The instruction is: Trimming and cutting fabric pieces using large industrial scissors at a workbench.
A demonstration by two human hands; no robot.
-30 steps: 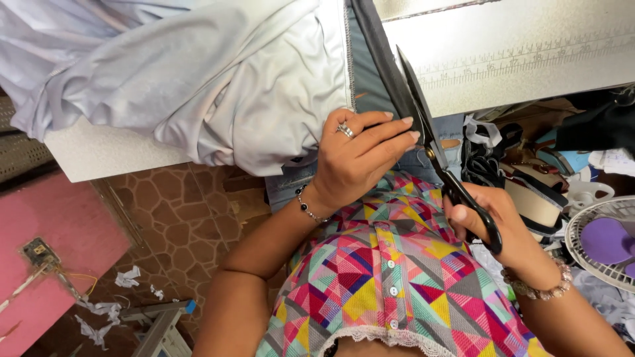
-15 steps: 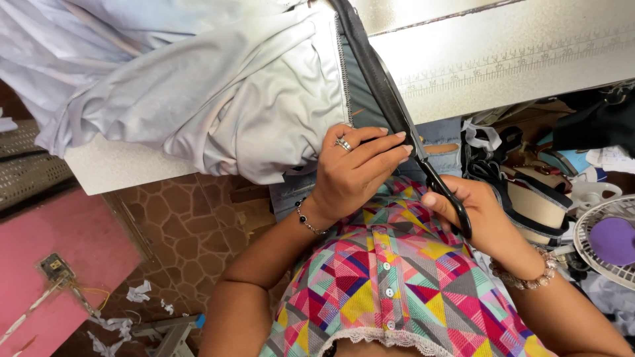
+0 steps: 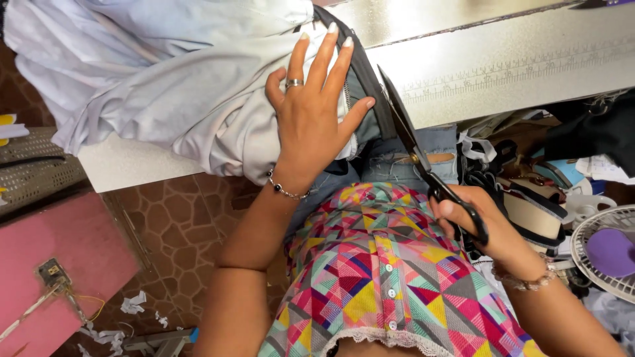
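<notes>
Scissors, black and long-bladed, lie at a slant across the near edge of the worktable in the head view, their points aimed up and away at a dark strip of fabric and their handles low on the right. The right hand is clamped on those handles, fingers threaded through the loops, held just off the table edge above the person's lap. The blades look nearly together, their tips just beside the dark strip.

The left hand lies flat and spread on a heap of pale grey cloth, fingers apart and pointing away, thumb stretched out to the right until it almost meets the blade. It presses the cloth down and grips nothing. A ring sits on one finger and a beaded bracelet on the wrist. The scissors thus sit just right of this hand, with the dark strip running between them.

A bit of blue denim hangs off the table under the blades. To the far right stands a small fan amid clutter.
</notes>
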